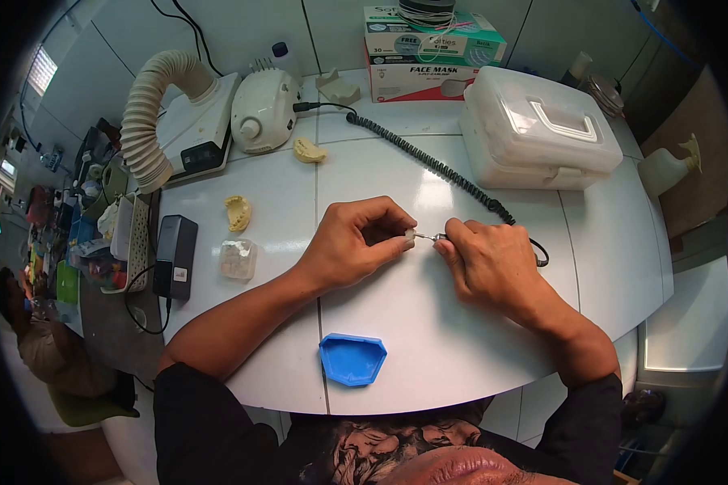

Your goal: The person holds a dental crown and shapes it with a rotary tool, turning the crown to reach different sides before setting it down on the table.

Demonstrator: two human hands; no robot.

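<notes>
My left hand [354, 241] is closed, thumb and forefinger pinching a small whitish piece [410, 235] too small to make out exactly. My right hand [493, 257] grips a rotary handpiece [439, 238], most of it hidden by the fingers. Its thin metal bur [423, 236] points left and meets, or nearly meets, the whitish piece. From behind the right hand, a black coiled cord [428, 164] runs to the white control unit [264, 113]. Nearest my left forearm are a small clear box [238, 259] and a yellowish dental cast [237, 212].
A blue tray [353, 360] sits near the table's front edge. Another cast [308, 150] lies farther back. A white case [539, 133], mask boxes [428, 61] and a hose unit [192, 133] line the back. At left are a black power adapter [175, 256] and a seated person [52, 343].
</notes>
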